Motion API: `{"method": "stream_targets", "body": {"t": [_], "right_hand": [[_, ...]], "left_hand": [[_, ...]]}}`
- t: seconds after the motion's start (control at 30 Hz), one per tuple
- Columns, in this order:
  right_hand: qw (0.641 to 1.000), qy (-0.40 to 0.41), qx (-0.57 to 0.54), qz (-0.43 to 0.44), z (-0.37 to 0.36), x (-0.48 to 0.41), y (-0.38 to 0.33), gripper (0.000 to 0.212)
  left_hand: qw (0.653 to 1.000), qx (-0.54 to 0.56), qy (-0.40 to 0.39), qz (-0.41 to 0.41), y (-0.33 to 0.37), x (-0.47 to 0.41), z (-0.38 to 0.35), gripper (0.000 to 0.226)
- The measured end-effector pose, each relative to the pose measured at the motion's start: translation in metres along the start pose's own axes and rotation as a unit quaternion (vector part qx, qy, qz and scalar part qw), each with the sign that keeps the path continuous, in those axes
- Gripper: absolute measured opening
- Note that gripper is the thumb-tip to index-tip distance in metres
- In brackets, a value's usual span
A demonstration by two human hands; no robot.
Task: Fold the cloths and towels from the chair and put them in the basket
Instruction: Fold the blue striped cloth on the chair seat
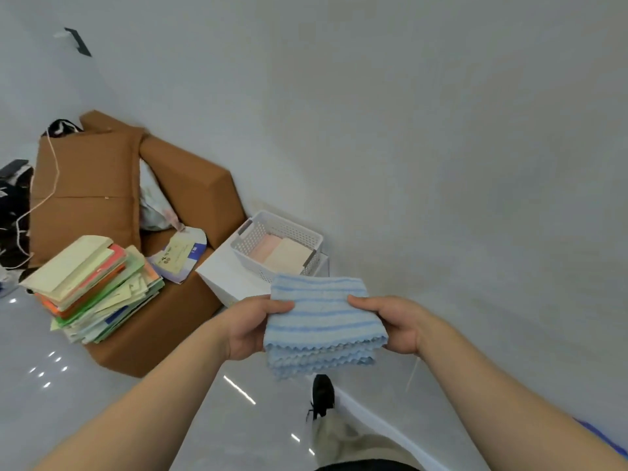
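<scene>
A folded blue-and-white striped cloth (pixel 323 321) with a zigzag edge hangs in the air between my hands. My left hand (pixel 253 326) grips its left side, thumb on top. My right hand (pixel 390 322) grips its right side the same way. Just beyond the cloth stands a white perforated basket (pixel 261 232) on a white box (pixel 224 271). Inside the basket lie two folded cloths, a pink cloth (pixel 266 248) and a cream cloth (pixel 289 254). The brown chair (pixel 102 185) is at the left.
A leaning stack of books and papers (pixel 98 283) covers the chair's seat, with a printed bag (pixel 178 256) and a pale bundle (pixel 154 205) behind it. A white cord (pixel 44 198) trails over the chair back. My foot in a black shoe (pixel 323 392) stands on the glossy floor by the wall.
</scene>
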State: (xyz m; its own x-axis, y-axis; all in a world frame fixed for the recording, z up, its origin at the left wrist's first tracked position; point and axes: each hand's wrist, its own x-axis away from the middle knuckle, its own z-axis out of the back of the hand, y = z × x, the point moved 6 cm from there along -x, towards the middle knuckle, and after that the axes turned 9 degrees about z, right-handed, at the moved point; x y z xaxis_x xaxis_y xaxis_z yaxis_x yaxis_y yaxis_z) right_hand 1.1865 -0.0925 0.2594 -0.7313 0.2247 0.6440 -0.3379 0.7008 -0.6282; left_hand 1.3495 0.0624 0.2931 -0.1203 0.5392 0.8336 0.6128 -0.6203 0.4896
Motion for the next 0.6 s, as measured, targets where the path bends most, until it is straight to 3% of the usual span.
{"method": "stream_targets", "body": {"t": [0.23,0.4,0.6], "right_hand": [[0.999,-0.004,0.015,-0.037,-0.019,-0.131,-0.059,0.046],[0.998,-0.005,0.039,-0.057,-0.044,-0.204,-0.112,0.048],[0.998,0.022,-0.011,-0.052,-0.073,-0.262,-0.149,0.046]], "left_hand": [[0.999,-0.006,-0.007,0.043,0.108,-0.073,0.074,0.05],[0.997,-0.019,0.008,0.069,0.183,-0.112,0.124,0.042],[0.991,-0.068,0.017,0.111,0.251,-0.154,0.172,0.04]]}}
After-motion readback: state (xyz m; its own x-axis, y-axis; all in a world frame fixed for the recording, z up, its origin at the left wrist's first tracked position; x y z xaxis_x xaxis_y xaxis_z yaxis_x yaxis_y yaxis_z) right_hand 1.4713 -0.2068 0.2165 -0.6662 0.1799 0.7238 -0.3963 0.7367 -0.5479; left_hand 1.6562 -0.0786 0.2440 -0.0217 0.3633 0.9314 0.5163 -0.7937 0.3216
